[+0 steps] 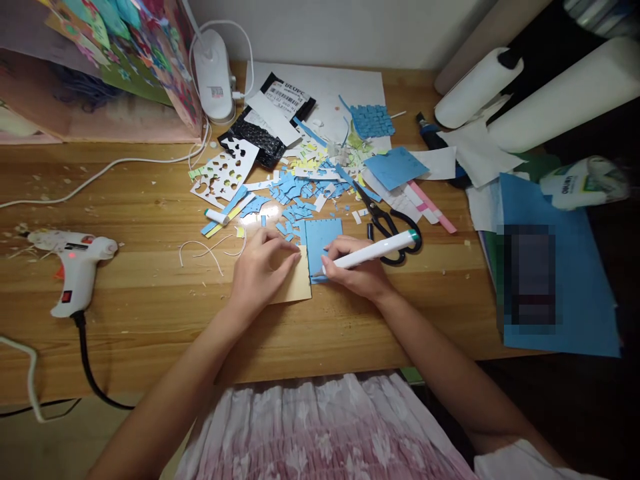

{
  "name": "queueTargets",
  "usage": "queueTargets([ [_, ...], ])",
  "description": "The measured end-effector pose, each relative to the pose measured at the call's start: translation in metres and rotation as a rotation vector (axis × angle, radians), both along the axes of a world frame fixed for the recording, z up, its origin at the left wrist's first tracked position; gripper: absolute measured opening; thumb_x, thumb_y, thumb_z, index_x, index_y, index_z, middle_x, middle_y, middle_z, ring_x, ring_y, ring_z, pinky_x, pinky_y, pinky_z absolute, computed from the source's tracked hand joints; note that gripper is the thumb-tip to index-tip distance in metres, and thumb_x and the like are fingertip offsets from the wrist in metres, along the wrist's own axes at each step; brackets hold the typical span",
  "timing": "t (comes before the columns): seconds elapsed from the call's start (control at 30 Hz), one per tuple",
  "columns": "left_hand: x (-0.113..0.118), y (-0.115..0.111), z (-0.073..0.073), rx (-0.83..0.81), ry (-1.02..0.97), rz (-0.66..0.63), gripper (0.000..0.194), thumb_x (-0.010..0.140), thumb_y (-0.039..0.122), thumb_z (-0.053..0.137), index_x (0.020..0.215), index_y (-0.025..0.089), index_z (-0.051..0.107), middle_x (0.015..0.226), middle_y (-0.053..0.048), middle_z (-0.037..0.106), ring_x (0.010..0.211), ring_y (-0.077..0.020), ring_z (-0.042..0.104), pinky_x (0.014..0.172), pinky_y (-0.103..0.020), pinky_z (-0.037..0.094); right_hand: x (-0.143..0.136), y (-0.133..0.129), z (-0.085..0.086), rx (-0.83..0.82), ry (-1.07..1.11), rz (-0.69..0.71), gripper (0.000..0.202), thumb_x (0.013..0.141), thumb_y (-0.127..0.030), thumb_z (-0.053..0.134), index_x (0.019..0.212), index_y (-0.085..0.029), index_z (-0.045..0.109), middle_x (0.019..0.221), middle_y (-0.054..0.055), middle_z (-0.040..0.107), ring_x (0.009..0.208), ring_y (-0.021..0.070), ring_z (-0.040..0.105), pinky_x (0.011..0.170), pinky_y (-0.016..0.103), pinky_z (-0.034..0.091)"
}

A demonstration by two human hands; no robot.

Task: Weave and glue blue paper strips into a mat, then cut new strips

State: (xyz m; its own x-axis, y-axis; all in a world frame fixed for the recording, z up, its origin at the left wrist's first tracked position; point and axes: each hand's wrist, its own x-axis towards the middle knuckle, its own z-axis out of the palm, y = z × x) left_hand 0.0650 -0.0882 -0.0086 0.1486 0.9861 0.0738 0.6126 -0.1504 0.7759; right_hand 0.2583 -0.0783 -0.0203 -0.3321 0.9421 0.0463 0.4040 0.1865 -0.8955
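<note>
A white marker with a green end (375, 251) is held by my right hand (361, 268), its tip at the lower left part of a small blue paper (323, 237). Small dark marks run along that paper's top and left edges. My left hand (263, 267) presses on a cream-coloured card (296, 287), fingers bent and close together, with the card's right edge along the blue paper. Black-handled scissors (383, 223) lie just beyond my right hand. A white cap with a green end (217, 217) rests on paper strips to the left.
Blue and yellow paper scraps (295, 190) spread behind my hands. A white glue gun (77, 267) lies at the left, its black cable running off the front edge. Blue sheets (580, 287) and white rolls (475, 90) are at the right. A punched white card (225, 172) lies back left.
</note>
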Motion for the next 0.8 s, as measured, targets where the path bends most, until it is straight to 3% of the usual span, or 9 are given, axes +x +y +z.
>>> queueTargets([
  [0.13, -0.001, 0.011, 0.006, -0.041, -0.106, 0.076, 0.007, 0.079, 0.025, 0.063, 0.081, 0.021, 0.068, 0.087, -0.002, 0.060, 0.086, -0.0160, 0.057, 0.081, -0.032, 0.046, -0.001, 0.003, 0.004, -0.027, 0.114, -0.174, 0.027, 0.081, -0.032, 0.056, 0.058, -0.020, 0.050, 0.055, -0.003, 0.053, 0.052, 0.0115, 0.049, 0.051, 0.025, 0.036],
  [0.3, 0.006, 0.036, 0.006, 0.002, -0.058, 0.071, 0.004, 0.077, 0.023, 0.065, 0.079, 0.021, 0.068, 0.087, -0.003, 0.059, 0.085, -0.0169, 0.056, 0.080, -0.035, 0.046, -0.007, 0.022, 0.006, 0.023, 0.161, -0.371, 0.024, 0.083, -0.033, 0.055, 0.064, -0.020, 0.050, 0.057, -0.004, 0.051, 0.054, 0.0115, 0.049, 0.053, 0.025, 0.038],
  [0.47, 0.009, 0.044, -0.002, 0.038, 0.017, 0.055, 0.003, 0.077, 0.021, 0.064, 0.079, 0.020, 0.066, 0.086, -0.003, 0.057, 0.084, -0.0173, 0.056, 0.077, -0.035, 0.046, -0.012, 0.037, 0.005, 0.045, 0.150, -0.352, 0.022, 0.083, -0.033, 0.055, 0.066, -0.021, 0.047, 0.058, -0.004, 0.051, 0.056, 0.0117, 0.049, 0.057, 0.027, 0.039],
  [0.8, 0.008, 0.044, -0.008, 0.018, 0.037, 0.052, 0.005, 0.076, 0.026, 0.066, 0.079, 0.023, 0.068, 0.086, -0.002, 0.057, 0.082, -0.0173, 0.056, 0.076, -0.035, 0.046, -0.014, 0.037, -0.001, 0.034, 0.176, -0.307, 0.024, 0.082, -0.034, 0.057, 0.065, -0.020, 0.046, 0.057, -0.006, 0.046, 0.052, 0.0095, 0.042, 0.051, 0.025, 0.034],
])
